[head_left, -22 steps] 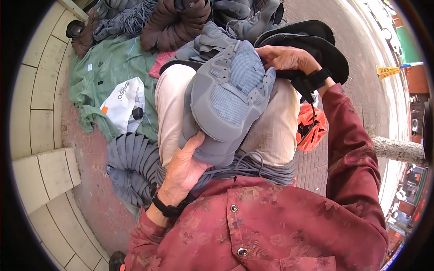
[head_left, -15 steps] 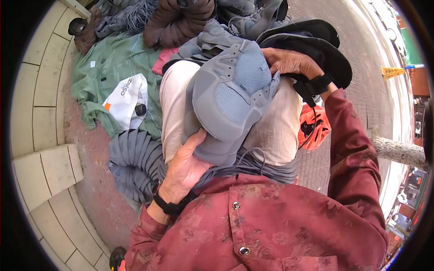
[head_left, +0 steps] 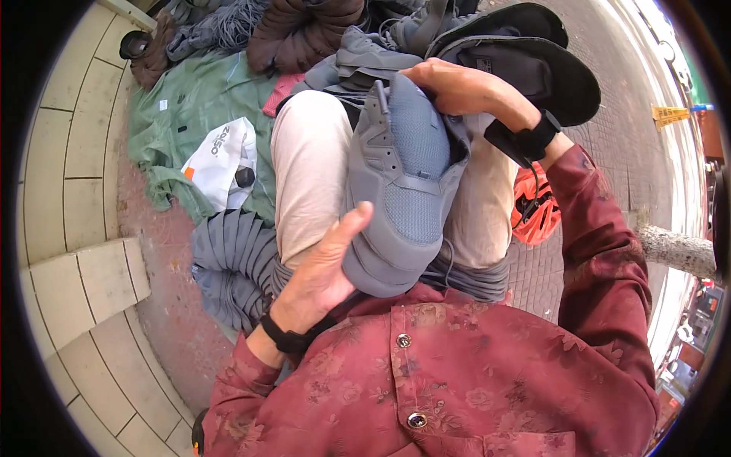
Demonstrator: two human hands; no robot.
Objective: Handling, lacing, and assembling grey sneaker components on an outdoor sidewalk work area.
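Note:
Across my lap lies a grey shoe upper, with blue-grey mesh, eyelets and no laces in it. Its rounded toe points towards me; its underside is hidden. At the far end my right hand is closed on the collar and tongue, the fingertips partly out of sight. Beside the toe is my left hand, its thumb raised and stretched away from the upper. The palm lies against the toe's left side, and the other fingers are hidden behind it.
Beyond my knees lie more grey shoe uppers and black insole-shaped pieces. To the left are a green cloth sheet, a white bag and a stacked grey bundle. An orange bag sits right of my leg; tiled blocks line the left.
The upper has turned so its toe points more squarely towards me and sits closer to my body. My left thumb has come off its edge. My right hand has shifted slightly left.

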